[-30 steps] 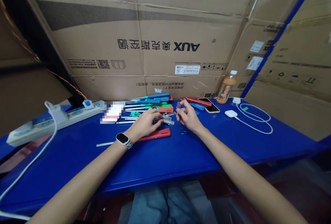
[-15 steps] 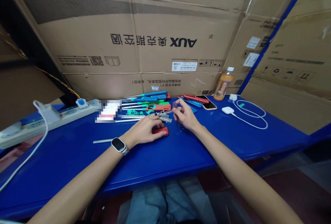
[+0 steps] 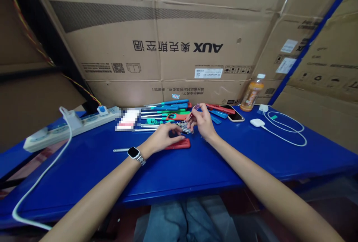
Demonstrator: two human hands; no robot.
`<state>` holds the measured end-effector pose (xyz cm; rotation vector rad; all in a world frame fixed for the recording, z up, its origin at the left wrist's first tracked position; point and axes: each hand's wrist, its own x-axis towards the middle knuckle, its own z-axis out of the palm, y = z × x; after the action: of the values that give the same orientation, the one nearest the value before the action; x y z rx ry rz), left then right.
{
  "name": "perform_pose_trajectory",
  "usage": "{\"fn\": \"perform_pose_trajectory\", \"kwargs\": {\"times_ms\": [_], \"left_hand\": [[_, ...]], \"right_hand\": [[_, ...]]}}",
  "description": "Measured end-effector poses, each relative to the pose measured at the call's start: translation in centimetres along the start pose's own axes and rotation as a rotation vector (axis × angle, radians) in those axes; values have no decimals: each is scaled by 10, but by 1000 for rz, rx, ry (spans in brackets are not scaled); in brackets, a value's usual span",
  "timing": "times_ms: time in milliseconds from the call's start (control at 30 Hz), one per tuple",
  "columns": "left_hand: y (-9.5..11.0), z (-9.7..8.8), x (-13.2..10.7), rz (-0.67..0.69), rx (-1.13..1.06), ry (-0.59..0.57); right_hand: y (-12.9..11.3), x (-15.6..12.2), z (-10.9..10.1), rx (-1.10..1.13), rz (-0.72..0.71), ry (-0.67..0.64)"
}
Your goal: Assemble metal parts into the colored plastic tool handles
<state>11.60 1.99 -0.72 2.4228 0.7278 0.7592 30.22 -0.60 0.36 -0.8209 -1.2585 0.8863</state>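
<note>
My right hand is closed around a small purple translucent part, with a thin wire or metal strip reaching down from it. My left hand hovers just to the left, thumb and fingers curved and apart, its fingertips near that strip. Beneath the left hand lies a red lighter handle; a long metal tube shows at the other side of the wrist. Small metal pieces lie between the hands, partly covered by fingers.
Long-nosed lighters in blue, green and orange lie behind my hands. Red handles, a phone, an orange drink bottle and a white cabled charger are rightward. A power strip stands left, cardboard behind.
The left hand has lifted off the red lighter handle, and its fingers have come up towards the right hand. My right hand still holds the purple part. The view has shifted slightly.
</note>
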Motion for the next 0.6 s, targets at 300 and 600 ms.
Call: {"fn": "perform_pose_trajectory", "kwargs": {"times_ms": [300, 600], "left_hand": [[-16, -15, -2, -125, -151, 32], [-25, -9, 0, -178, -297, 118]], "right_hand": [[2, 16, 25, 24, -46, 0], [3, -1, 8, -1, -55, 151]]}}
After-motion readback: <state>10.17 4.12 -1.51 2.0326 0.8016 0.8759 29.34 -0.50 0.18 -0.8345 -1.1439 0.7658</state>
